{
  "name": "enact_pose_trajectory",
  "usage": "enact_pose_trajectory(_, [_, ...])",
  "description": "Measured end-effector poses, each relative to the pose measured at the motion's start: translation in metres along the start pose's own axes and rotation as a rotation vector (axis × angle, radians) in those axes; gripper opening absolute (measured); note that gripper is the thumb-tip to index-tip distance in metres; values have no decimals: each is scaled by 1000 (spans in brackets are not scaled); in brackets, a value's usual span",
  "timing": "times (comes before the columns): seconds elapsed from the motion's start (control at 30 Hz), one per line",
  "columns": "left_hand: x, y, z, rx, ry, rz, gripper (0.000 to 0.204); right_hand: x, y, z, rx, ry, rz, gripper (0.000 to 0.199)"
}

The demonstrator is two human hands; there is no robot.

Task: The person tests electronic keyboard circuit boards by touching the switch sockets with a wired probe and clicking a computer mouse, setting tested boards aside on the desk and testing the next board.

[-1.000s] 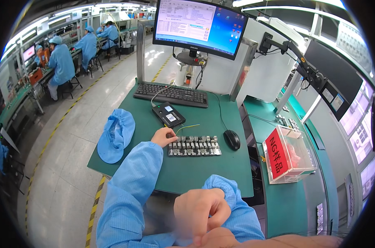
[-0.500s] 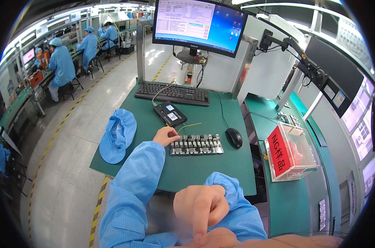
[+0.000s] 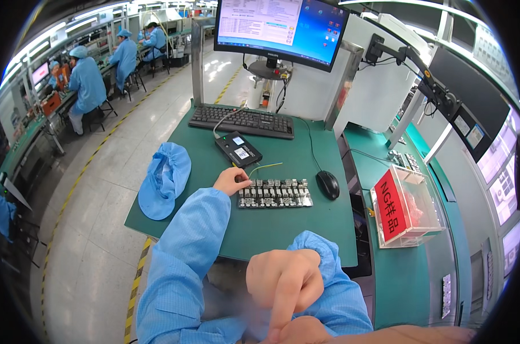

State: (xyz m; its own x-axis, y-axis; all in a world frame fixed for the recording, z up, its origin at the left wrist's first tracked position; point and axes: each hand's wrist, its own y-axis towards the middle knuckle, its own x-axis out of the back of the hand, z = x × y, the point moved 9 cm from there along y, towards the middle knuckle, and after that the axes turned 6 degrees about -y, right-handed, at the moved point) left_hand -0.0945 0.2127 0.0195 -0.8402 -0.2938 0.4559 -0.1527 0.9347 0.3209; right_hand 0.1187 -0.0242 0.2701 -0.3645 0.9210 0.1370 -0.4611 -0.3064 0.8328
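My left hand [image 3: 232, 181] is at the upper left corner of a panel of small circuit boards [image 3: 275, 194] with rows of metal connectors. Its thumb and fingers are pinched together there, and what they hold is hidden. A thin yellow-green wire [image 3: 266, 166] curves beside the fingertips, close to a black box-shaped device [image 3: 239, 148] with a small lit screen. My right hand [image 3: 284, 286] is raised near the lower edge, well apart from the boards. Its index finger points down and touches skin, the other fingers are curled, and nothing is in it.
A keyboard [image 3: 243, 122], a mouse [image 3: 327, 184] and a blue cloth cap [image 3: 165, 182] lie on the green table [image 3: 266, 232]. Behind stands a monitor [image 3: 280, 28]. A clear box with a red label [image 3: 408, 209] stands right. Co-workers in blue [image 3: 88, 80] sit far left.
The view has shifted slightly, so the boards and keyboard appear a little higher. My left hand stays at the boards' corner, and my right index finger still points down.
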Motion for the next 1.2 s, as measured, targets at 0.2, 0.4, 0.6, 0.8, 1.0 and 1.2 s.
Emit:
enact_pose_trajectory(0.2, [0,2,5,-7,-28,-10,20,5,5,4,-10,-4,23,26])
enact_pose_trajectory(0.4, [0,2,4,-47,-12,-14,20,22,7,10,50,-177,-53,16])
enact_pose_trajectory(0.6, [1,2,2,-19,-32,-8,20,180,-84,27,-299,-2167,-454,17])
enact_pose_trajectory(0.8, [0,5,4,-22,-32,2,20,270,-249,39,-983,-2474,-227,24])
enact_pose_trajectory(1.0, [2,4,1,-52,-28,-1,18,265,-300,55,-1044,-2431,-459,23])
enact_pose_trajectory(1.2, [1,4,3,-38,-39,5,17,269,-319,57,-1114,-2307,-651,23])
